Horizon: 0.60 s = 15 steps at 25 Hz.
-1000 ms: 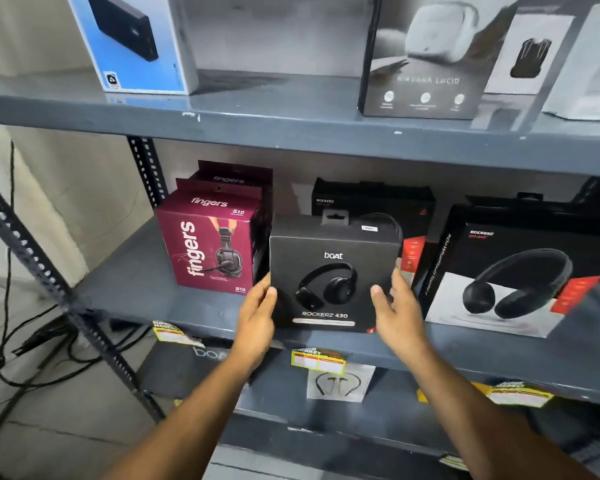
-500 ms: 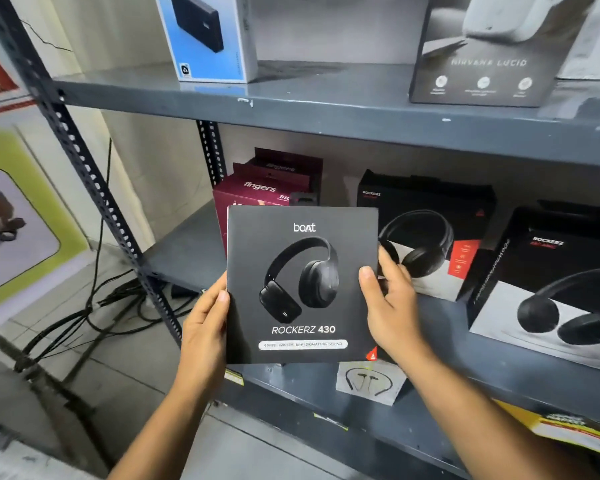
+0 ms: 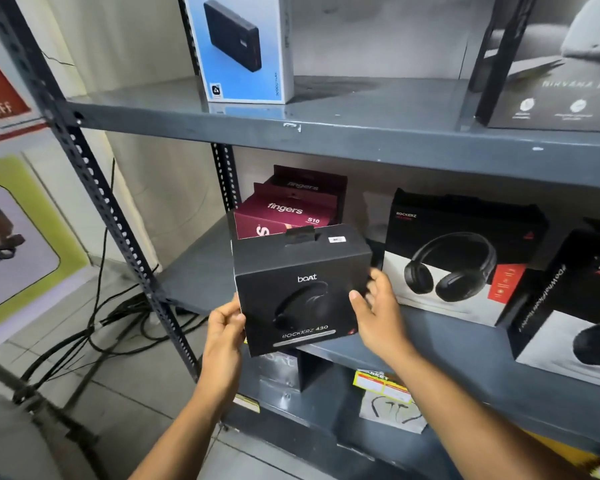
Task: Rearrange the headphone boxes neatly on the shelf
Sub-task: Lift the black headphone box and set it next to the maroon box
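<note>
Hands hold a black boat Rockerz 430 box (image 3: 300,289) before the middle shelf (image 3: 465,344): left hand (image 3: 224,327) pinches its lower-left corner, right hand (image 3: 374,311) presses its right edge. Best set flat, squared beside the maroon Fingers boxes (image 3: 284,211).

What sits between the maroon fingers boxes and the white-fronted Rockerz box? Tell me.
In the head view, the held boat box fills that stretch, gripped by both hands.
</note>
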Available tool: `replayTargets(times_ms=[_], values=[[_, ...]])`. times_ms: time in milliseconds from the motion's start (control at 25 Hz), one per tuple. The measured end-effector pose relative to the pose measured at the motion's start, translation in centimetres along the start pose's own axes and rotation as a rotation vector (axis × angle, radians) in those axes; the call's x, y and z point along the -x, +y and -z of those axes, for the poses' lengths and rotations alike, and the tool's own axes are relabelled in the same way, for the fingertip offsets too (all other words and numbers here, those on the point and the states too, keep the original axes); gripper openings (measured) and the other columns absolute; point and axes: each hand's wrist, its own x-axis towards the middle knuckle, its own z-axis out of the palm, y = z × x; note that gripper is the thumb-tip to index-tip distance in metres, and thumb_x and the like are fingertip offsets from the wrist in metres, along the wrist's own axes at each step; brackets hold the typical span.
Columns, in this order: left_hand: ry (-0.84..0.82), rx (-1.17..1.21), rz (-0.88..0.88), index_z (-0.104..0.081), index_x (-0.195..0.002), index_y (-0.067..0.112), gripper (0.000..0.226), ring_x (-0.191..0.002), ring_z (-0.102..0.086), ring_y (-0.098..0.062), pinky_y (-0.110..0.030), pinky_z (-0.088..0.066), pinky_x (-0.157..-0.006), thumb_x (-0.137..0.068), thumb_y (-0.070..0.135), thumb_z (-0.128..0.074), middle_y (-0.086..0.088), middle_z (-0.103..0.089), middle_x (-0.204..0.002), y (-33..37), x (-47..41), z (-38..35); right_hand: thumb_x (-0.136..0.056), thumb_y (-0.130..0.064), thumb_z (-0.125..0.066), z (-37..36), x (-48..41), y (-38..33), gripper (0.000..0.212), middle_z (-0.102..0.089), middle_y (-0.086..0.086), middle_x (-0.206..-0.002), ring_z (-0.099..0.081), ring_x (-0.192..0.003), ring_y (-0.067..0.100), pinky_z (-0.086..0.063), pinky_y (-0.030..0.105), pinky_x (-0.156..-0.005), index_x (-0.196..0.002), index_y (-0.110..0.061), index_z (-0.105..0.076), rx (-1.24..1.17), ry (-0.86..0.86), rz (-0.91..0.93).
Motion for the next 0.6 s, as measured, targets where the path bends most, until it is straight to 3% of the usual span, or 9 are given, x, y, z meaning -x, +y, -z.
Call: replayTargets(times_ms=[120,200,280,360,400,480,600], values=[[-0.033,0.017,0.014,-0.055,-0.123,0.015,0.028,-0.137,-0.049,-0.029,-0.051,-0.035,-0.116,-0.100,0.007,-0.042,-0.016,-0.053,-0.146,0.7,-0.5,-0.4,-0.094,-0.007,-0.049,0.0,-0.6,0.1,0.048,-0.055,0.012,-0.137,-0.053,-0.128,0.026,-0.039,0.051,-0.111,-0.140,-0.012,-0.034,-0.029,0.008,-0.033],[-0.008,-0.013,-0.017,-0.052,-0.124,0.012,0.027,-0.130,-0.054,-0.015,-0.035,-0.039,-0.113,-0.099,0.005,-0.045,-0.011,-0.057,-0.140,0.9,-0.2,-0.7,-0.095,-0.004,-0.048,0.2,-0.3,0.0,0.050,-0.055,0.009,-0.138,-0.053,-0.128,0.023,-0.038,0.048,-0.112,-0.142,-0.014,-0.034,-0.026,-0.011,-0.038],[0.116,-0.120,-0.094,-0.055,-0.111,0.014,0.016,-0.099,-0.061,0.011,-0.008,-0.044,-0.090,-0.098,0.006,-0.049,-0.009,-0.062,-0.118,0.6,1.0,-0.6,-0.095,-0.005,-0.048,0.5,0.4,0.0,0.055,-0.049,0.007,-0.145,-0.046,-0.134,0.022,-0.036,0.043,-0.114,-0.146,-0.017,-0.031,-0.005,-0.013,-0.032],[0.215,-0.217,-0.087,-0.055,-0.086,0.030,0.027,-0.063,-0.055,0.010,-0.004,-0.043,-0.063,-0.097,0.005,-0.054,-0.011,-0.056,-0.091,-1.0,3.6,-0.9,-0.096,-0.006,-0.048,2.1,1.2,0.2,0.055,-0.044,0.002,-0.148,-0.044,-0.135,0.019,-0.035,0.036,-0.113,-0.146,-0.020,-0.032,0.007,0.047,-0.018],[0.168,-0.242,-0.055,-0.056,-0.078,0.032,0.034,-0.056,-0.051,0.006,-0.007,-0.042,-0.058,-0.096,0.003,-0.056,-0.010,-0.055,-0.082,-2.1,5.3,-1.0,-0.096,-0.006,-0.048,3.0,1.4,0.1,0.053,-0.044,-0.001,-0.146,-0.044,-0.135,0.019,-0.035,0.036,-0.113,-0.145,-0.019,-0.034,0.025,0.093,-0.003],[-0.041,-0.268,-0.001,-0.065,-0.075,0.030,0.037,-0.063,-0.056,0.005,-0.008,-0.043,-0.065,-0.093,-0.003,-0.058,0.000,-0.065,-0.078,-4.1,8.3,-2.7,-0.095,-0.005,-0.049,5.8,2.1,0.2,0.049,-0.047,0.001,-0.142,-0.047,-0.132,0.019,-0.036,0.042,-0.113,-0.142,-0.016,-0.039,0.077,0.211,0.037],[-0.329,-0.297,0.020,-0.071,-0.102,0.026,0.027,-0.103,-0.063,0.007,-0.006,-0.042,-0.090,-0.094,0.004,-0.056,0.001,-0.072,-0.114,-5.3,9.9,-7.9,-0.093,-0.002,-0.051,11.0,3.7,-0.1,0.043,-0.053,0.005,-0.131,-0.053,-0.124,0.025,-0.040,0.047,-0.109,-0.135,-0.010,-0.047,0.150,0.408,0.120]])
